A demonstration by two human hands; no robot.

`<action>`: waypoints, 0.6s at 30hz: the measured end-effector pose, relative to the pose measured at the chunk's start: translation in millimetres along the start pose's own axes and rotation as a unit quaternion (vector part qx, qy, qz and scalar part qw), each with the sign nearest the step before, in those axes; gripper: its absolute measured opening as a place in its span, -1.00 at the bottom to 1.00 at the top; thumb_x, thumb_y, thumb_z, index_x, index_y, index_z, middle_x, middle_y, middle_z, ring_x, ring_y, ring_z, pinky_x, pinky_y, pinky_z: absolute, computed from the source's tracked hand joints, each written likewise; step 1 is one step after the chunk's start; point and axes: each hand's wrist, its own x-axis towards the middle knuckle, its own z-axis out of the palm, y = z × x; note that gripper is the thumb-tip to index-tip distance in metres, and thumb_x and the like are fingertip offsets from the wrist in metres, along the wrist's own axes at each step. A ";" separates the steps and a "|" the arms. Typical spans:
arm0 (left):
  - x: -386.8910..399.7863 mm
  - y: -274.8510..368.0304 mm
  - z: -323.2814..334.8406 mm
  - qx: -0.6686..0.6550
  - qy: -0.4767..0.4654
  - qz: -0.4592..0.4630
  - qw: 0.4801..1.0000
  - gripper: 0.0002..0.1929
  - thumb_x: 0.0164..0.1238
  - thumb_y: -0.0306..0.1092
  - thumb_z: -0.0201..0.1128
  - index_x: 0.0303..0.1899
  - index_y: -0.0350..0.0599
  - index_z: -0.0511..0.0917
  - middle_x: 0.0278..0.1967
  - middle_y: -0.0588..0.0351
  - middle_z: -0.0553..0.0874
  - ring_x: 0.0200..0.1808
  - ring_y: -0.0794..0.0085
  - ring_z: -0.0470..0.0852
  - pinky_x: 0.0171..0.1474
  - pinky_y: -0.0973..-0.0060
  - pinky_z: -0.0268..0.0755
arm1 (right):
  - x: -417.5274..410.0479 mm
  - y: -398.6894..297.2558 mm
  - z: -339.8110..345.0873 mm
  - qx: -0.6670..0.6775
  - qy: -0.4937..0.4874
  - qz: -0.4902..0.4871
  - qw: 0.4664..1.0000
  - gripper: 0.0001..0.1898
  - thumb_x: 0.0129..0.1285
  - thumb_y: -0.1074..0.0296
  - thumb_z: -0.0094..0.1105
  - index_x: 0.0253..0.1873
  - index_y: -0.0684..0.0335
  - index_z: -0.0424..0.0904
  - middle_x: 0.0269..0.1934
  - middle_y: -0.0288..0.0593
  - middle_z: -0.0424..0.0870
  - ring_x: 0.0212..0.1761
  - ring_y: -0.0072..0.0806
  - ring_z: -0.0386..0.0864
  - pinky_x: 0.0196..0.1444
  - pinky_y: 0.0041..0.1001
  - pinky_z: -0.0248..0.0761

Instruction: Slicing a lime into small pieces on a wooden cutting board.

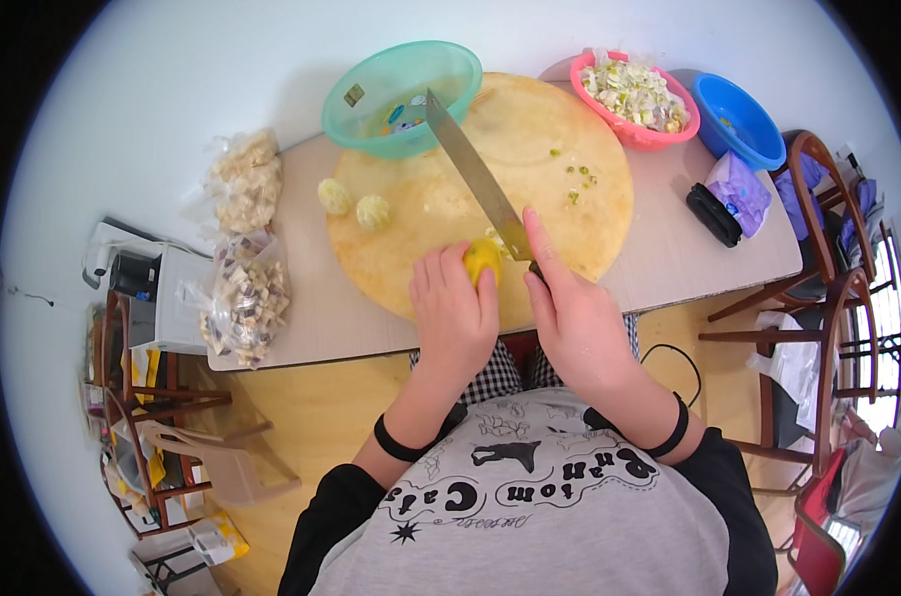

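My left hand [454, 302] grips a yellow citrus fruit, seemingly a lemon [482, 261], against the near part of a round cutting board [450, 197]. In my right hand [573, 313] is the handle of a large kitchen knife [476, 167], the forefinger laid along the blade's base. The blade slants away to the left, its tip over the rim of a green translucent basin [402, 97]. Pale scraps [495, 237] lie beside the fruit, partly hidden by the knife. Two pale, peeled-looking round fruits [335, 196] [373, 212] rest at the board's left side.
Small green bits [581, 175] dot the board's right. Behind stand a pink basin [637, 138] heaped with pale green-white scraps and a blue basin [737, 123]. A purple tissue pack [741, 194] and black case [713, 214] lie right; bags of cubes [249, 298] [245, 182] left.
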 end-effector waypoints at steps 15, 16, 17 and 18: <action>4.4 -0.7 0.0 -0.012 -0.002 0.022 1.000 -0.61 0.41 -0.32 0.15 0.14 -0.36 0.42 0.05 -0.24 0.51 0.10 -0.10 0.46 0.16 0.07 0.27 | 3.3 0.6 -5.1 -0.019 -0.058 0.001 0.998 -0.35 0.45 0.41 0.05 0.59 0.05 0.10 -0.47 0.21 0.62 -0.41 0.16 0.62 -0.31 -0.02 0.47; 3.1 -1.9 1.7 -0.013 0.003 0.021 1.000 -0.61 0.40 -0.33 0.15 0.15 -0.37 0.42 0.06 -0.25 0.50 0.10 -0.11 0.45 0.17 0.06 0.26 | 2.3 2.8 -3.3 -0.019 -0.056 0.002 0.998 -0.35 0.45 0.41 0.05 0.59 0.05 0.10 -0.47 0.21 0.62 -0.41 0.16 0.62 -0.31 -0.02 0.47; 2.6 -3.0 3.0 -0.014 0.008 0.020 1.000 -0.61 0.40 -0.33 0.15 0.15 -0.37 0.41 0.07 -0.27 0.49 0.11 -0.12 0.44 0.18 0.06 0.26 | 0.4 6.0 0.7 -0.018 -0.066 0.003 0.998 -0.35 0.45 0.41 0.04 0.59 0.06 0.10 -0.47 0.22 0.62 -0.41 0.17 0.62 -0.31 0.00 0.46; 2.1 -3.3 2.8 -0.013 0.008 0.020 1.000 -0.61 0.40 -0.33 0.15 0.15 -0.37 0.41 0.07 -0.27 0.49 0.11 -0.12 0.44 0.18 0.06 0.26 | -1.1 7.9 2.1 -0.015 -0.078 0.004 0.997 -0.36 0.46 0.41 0.04 0.59 0.08 0.10 -0.47 0.23 0.62 -0.42 0.18 0.61 -0.31 0.01 0.45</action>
